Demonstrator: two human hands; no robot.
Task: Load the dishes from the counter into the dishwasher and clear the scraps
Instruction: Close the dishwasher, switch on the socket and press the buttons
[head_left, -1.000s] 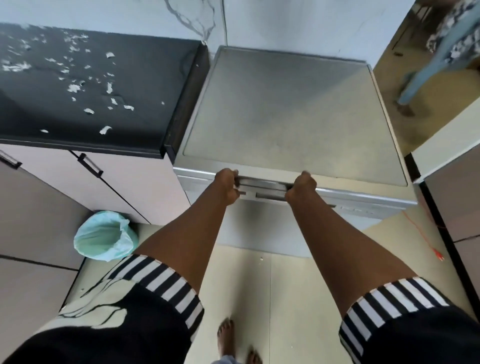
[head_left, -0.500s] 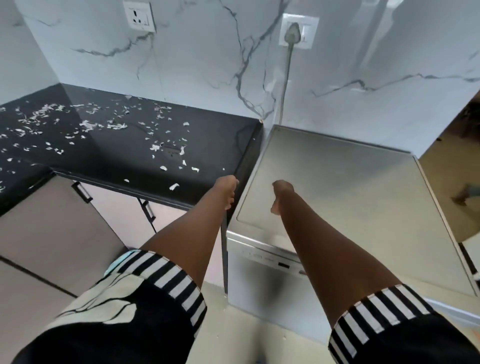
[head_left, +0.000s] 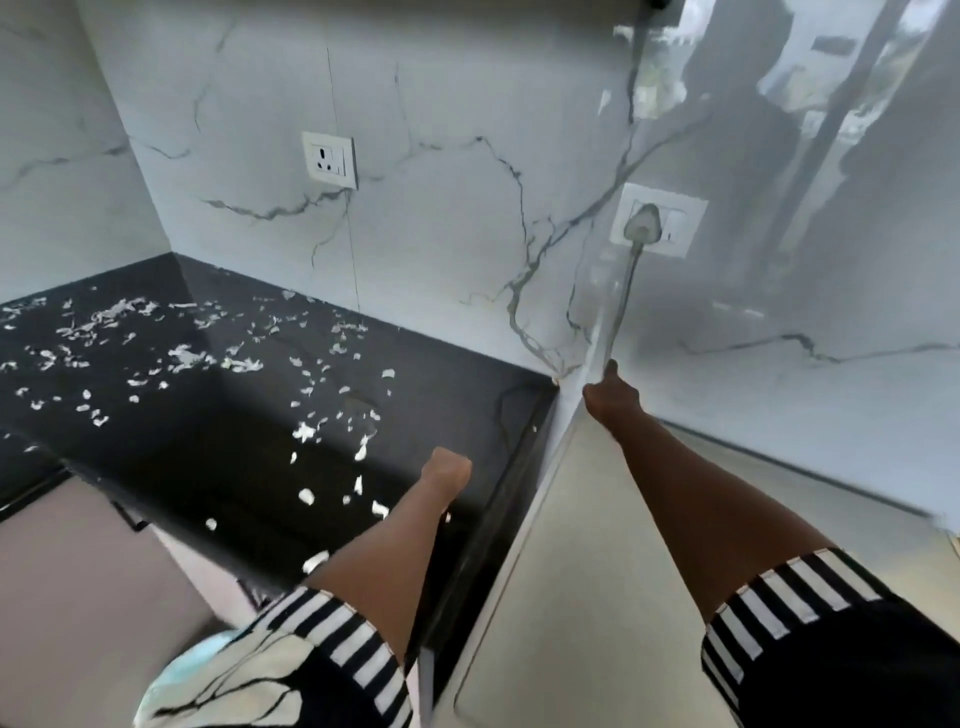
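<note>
White scraps (head_left: 306, 431) lie scattered over the black counter (head_left: 218, 457) on the left. The steel dishwasher (head_left: 613, 597) stands to the right of the counter and only its flat top shows. My left hand (head_left: 447, 473) hangs low over the counter's right end, fingers curled, with nothing visible in it. My right hand (head_left: 610, 397) is stretched out to the back left corner of the dishwasher top, with one finger raised at the grey power cable (head_left: 621, 301). No dishes are in view.
A marble wall rises behind the counter and the dishwasher. An unused wall socket (head_left: 331, 160) sits above the counter. A second socket (head_left: 658, 220) above the dishwasher holds the cable's plug. Cabinet fronts (head_left: 88, 582) run below the counter.
Both hands let go of the dishwasher door's top edge and rose. My view swung up to the wall, and my right hand reached back toward the cable.
</note>
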